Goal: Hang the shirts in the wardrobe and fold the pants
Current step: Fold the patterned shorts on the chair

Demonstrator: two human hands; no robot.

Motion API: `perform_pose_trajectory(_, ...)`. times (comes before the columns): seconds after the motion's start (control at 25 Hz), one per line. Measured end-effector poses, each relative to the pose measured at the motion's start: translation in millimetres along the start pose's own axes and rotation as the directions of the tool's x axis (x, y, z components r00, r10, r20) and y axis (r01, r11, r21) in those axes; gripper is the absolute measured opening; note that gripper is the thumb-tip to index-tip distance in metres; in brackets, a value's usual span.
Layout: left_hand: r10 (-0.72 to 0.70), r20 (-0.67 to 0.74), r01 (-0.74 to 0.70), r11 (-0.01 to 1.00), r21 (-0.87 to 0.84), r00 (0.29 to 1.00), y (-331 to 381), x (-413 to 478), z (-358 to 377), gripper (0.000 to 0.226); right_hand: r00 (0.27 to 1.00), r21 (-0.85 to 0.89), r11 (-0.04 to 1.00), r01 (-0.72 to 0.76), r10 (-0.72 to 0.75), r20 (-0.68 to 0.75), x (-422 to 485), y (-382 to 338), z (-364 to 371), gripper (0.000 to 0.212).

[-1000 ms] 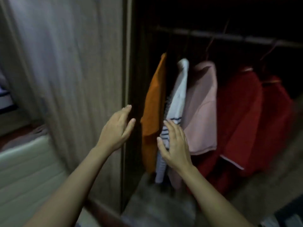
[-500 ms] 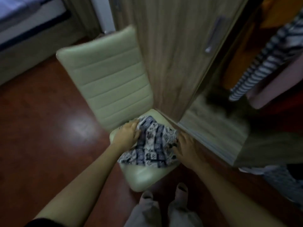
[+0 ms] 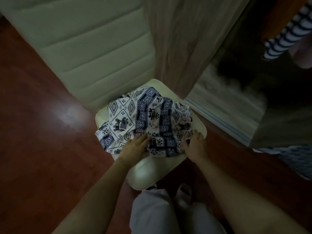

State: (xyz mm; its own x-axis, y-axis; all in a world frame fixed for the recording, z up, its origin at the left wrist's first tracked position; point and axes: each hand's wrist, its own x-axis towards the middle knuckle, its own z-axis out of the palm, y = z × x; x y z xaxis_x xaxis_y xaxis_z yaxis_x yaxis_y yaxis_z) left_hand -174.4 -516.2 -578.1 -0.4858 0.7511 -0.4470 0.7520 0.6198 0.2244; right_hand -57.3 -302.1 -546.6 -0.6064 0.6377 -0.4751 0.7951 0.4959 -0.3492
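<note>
White pants with a dark blue pattern (image 3: 145, 119) lie crumpled on the cream seat of a chair (image 3: 152, 171). My left hand (image 3: 135, 147) is on their near edge, fingers on top and thumb below, pinching the cloth. My right hand (image 3: 194, 144) grips the near right corner with curled fingers. In the open wardrobe at upper right hang a navy-and-white striped shirt (image 3: 287, 36), an orange shirt (image 3: 283, 14) and a pink one (image 3: 303, 54).
The chair's padded backrest (image 3: 94, 48) rises behind the pants. A wooden wardrobe door (image 3: 182, 39) stands just right of it, with the sliding track (image 3: 228, 119) below. Another patterned cloth (image 3: 297, 159) lies at the right. Red-brown floor (image 3: 42, 149) spreads left.
My view dropped from the hanging shirts to the chair. Both hands went from the shirts down to the pants and now hold their near edge.
</note>
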Motion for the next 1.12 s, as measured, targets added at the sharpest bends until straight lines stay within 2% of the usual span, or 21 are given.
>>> perform_pose_trajectory(0.04, 0.012, 0.012, -0.013, 0.999, 0.047, 1.000, -1, 2, 15, 0.069, 0.999, 0.064, 0.997, -0.051, 0.051, -0.001, 8, 1, 8, 0.066)
perform_pose_trajectory(0.16, 0.092, -0.086, -0.078, 0.985, 0.155, 0.992, -7, 8, 44, 0.061, 0.975, 0.197, 0.955, -0.222, 0.219, 0.036, 27, 4, 32, 0.066)
perform_pose_trajectory(0.24, 0.098, -0.141, -0.080, 0.989, 0.128, 0.985, -9, 12, 45, 0.054, 0.946, 0.324, 0.889, -0.324, 0.307, 0.105, 31, 3, 35, 0.062)
perform_pose_trajectory(0.28, 0.063, -0.117, -0.053, 0.995, 0.088, 0.991, -10, 14, 39, 0.056, 0.931, 0.448, 0.816, -0.365, 0.325, 0.166, 30, 0, 33, 0.057)
perform_pose_trajectory(0.36, 0.003, -0.052, -0.003, 1.000, -0.015, 0.999, -4, 17, 17, 0.068, 0.925, 0.670, 0.639, -0.378, 0.282, 0.253, 21, -11, 21, 0.044)
perform_pose_trajectory(0.44, 0.001, -0.063, -0.020, 0.956, -0.294, 0.998, 13, 17, -20, 0.074, 0.912, 0.765, 0.496, -0.410, 0.218, 0.347, 6, -31, 3, 0.033)
perform_pose_trajectory(0.52, 0.081, -0.105, -0.127, 0.799, -0.587, 0.991, 38, 13, -66, 0.081, 0.888, 0.814, 0.359, -0.456, 0.125, 0.442, -11, -54, -22, 0.028)
perform_pose_trajectory(0.56, 0.133, -0.122, -0.180, 0.734, -0.655, 0.984, 52, 9, -91, 0.083, 0.887, 0.848, 0.268, -0.456, 0.067, 0.456, -22, -67, -40, 0.025)
perform_pose_trajectory(0.64, 0.178, -0.168, -0.245, 0.741, -0.626, 0.970, 72, 1, -137, 0.079, 0.899, 0.896, 0.078, -0.437, -0.008, 0.439, -35, -84, -76, 0.029)
perform_pose_trajectory(0.68, 0.168, -0.205, -0.258, 0.775, -0.577, 0.964, 79, -3, -165, 0.072, 0.909, 0.909, 0.040, -0.414, -0.019, 0.415, -43, -92, -100, 0.034)
perform_pose_trajectory(0.72, 0.151, -0.244, -0.262, 0.807, -0.529, 0.958, 83, -6, -191, 0.062, 0.923, 0.921, 0.091, -0.378, -0.039, 0.382, -50, -99, -123, 0.035)
perform_pose_trajectory(0.76, 0.140, -0.274, -0.263, 0.832, -0.488, 0.952, 88, -9, -220, 0.049, 0.945, 0.930, 0.209, -0.303, -0.065, 0.322, -57, -102, -146, 0.035)
perform_pose_trajectory(0.8, 0.139, -0.293, -0.265, 0.852, -0.451, 0.946, 93, -13, -251, 0.037, 0.971, 0.896, 0.412, -0.168, -0.087, 0.223, -64, -104, -169, 0.039)
perform_pose_trajectory(0.84, 0.154, -0.308, -0.279, 0.865, -0.416, 0.939, 100, -18, -283, 0.032, 0.989, 0.785, 0.620, -0.001, -0.116, 0.093, -70, -102, -191, 0.042)
perform_pose_trajectory(0.88, 0.202, -0.334, -0.325, 0.871, -0.368, 0.920, 110, -27, -315, 0.038, 0.985, 0.616, 0.771, 0.161, -0.168, -0.047, -81, -99, -215, 0.038)
perform_pose_trajectory(0.92, 0.268, -0.362, -0.387, 0.868, -0.312, 0.893, 120, -36, -347, 0.048, 0.961, 0.456, 0.845, 0.278, -0.249, -0.125, -92, -96, -238, 0.032)
perform_pose_trajectory(1.0, 0.365, -0.411, -0.482, 0.845, -0.229, 0.835, 136, -54, -401, 0.060, 0.897, 0.206, 0.873, 0.441, -0.421, -0.135, -111, -93, -278, 0.039)
perform_pose_trajectory(1.08, 0.378, -0.450, -0.519, 0.818, -0.248, 0.809, 152, -74, -449, 0.050, 0.845, -0.001, 0.855, 0.518, -0.512, -0.155, -133, -93, -311, 0.046)
perform_pose_trajectory(1.12, 0.362, -0.473, -0.529, 0.799, -0.285, 0.803, 158, -83, -470, 0.043, 0.815, -0.051, 0.839, 0.541, -0.539, -0.213, -142, -93, -323, 0.044)
